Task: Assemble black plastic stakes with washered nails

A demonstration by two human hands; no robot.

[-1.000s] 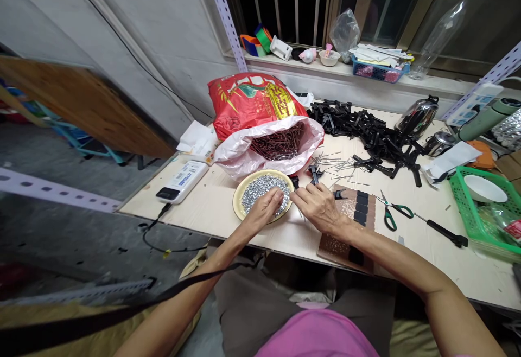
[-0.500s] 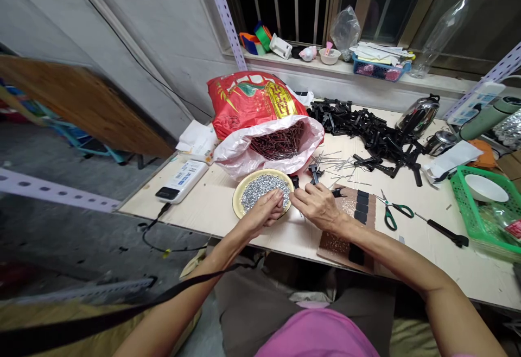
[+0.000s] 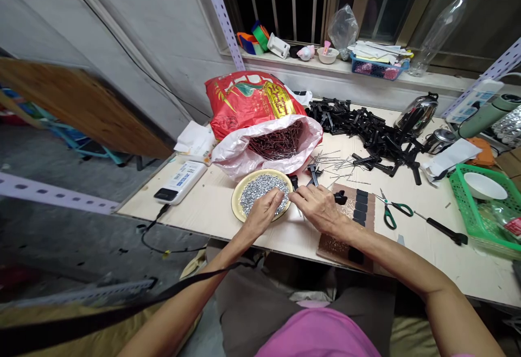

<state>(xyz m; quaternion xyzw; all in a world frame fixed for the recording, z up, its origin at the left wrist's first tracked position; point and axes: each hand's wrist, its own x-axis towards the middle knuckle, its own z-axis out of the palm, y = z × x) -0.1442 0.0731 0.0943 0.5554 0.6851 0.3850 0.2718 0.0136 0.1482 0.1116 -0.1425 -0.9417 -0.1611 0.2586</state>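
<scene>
My left hand is closed in a pinch over the right rim of a cream bowl; what its fingertips hold is too small to make out. Small silvery metal pieces fill the bowl. My right hand is closed just to the right, its fingertips close to the left ones. A black plastic part sticks out from behind its knuckles. Beyond the hands stands another black part, near scattered thin metal pins. Under my right wrist lies a brown board with black pads.
A red sack of dark reddish pins lies open behind the bowl. Black parts are heaped at the back. Scissors, a black-handled screwdriver and a green basket are at right. A white power bank is at left.
The black part by my right hand has turned and shows more of itself. My left fingers have straightened slightly. Both hands stay at the bowl's right rim.
</scene>
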